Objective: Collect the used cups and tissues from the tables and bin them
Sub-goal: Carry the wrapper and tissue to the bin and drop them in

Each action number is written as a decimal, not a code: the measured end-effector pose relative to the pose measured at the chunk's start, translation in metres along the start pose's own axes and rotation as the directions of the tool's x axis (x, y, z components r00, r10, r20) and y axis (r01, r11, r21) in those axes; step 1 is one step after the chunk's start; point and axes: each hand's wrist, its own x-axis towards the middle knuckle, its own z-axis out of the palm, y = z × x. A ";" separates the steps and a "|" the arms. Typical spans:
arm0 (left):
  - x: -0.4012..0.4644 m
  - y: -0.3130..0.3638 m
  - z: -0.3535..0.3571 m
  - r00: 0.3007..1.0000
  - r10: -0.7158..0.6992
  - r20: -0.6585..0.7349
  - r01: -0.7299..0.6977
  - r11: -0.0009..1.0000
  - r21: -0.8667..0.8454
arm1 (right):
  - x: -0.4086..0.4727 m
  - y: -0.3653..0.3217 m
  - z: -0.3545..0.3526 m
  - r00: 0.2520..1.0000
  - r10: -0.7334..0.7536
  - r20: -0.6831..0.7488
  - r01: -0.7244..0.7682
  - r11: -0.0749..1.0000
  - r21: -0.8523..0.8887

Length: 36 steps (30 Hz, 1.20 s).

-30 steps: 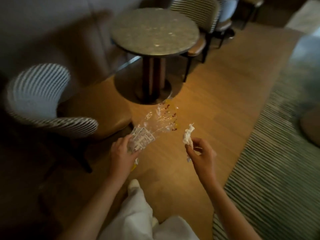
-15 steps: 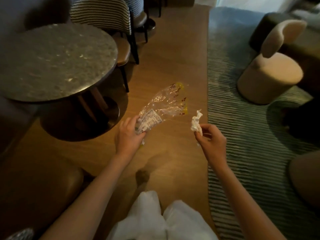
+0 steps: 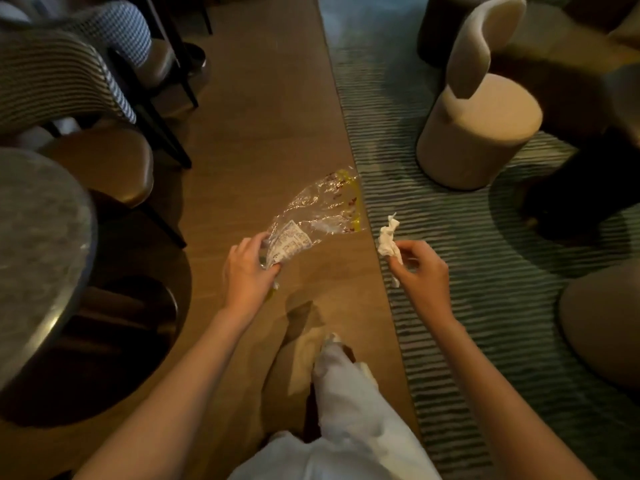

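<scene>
A crumpled white tissue [image 3: 388, 239] was pinched between the thumb and fingertips of the right hand [image 3: 420, 268], with most of the paper standing up above the fingers and a small tail hanging below them. A clear plastic wrapper [image 3: 317, 211] was gripped at its near end by the closed left hand [image 3: 247, 271]; a white printed label was seen on the film just beside the fingers, and the far end, edged in yellow with small red marks, was fanned out away from the body. Both items were held in the air above the floor, the wrapper over the wooden floor [image 3: 263, 116] and the tissue over the edge of the striped green carpet [image 3: 485, 244]. The two hands were kept apart, at about the same height in the view. A round stone-topped table [image 3: 38, 244] was seen at the left edge, with a chair with a striped back [image 3: 52, 77] behind it. A beige round stool with a curved backrest [image 3: 481, 123] stood on the carpet to the right. A leg in white trousers [image 3: 349, 403] was visible below the hands.
</scene>
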 end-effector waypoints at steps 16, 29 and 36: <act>0.402 0.058 0.064 0.993 -0.099 -0.064 0.091 0.990 -0.106 | 0.431 0.011 0.084 0.999 -0.028 0.041 0.025 0.997 0.067; 0.807 0.120 0.094 0.996 0.042 -0.078 -0.046 0.998 -0.052 | 0.786 0.021 0.145 0.999 0.046 0.022 -0.047 0.997 0.066; 1.050 0.198 0.152 0.992 0.115 -0.044 -0.117 0.992 -0.055 | 1.017 0.082 0.150 0.993 0.109 -0.049 -0.101 0.985 0.137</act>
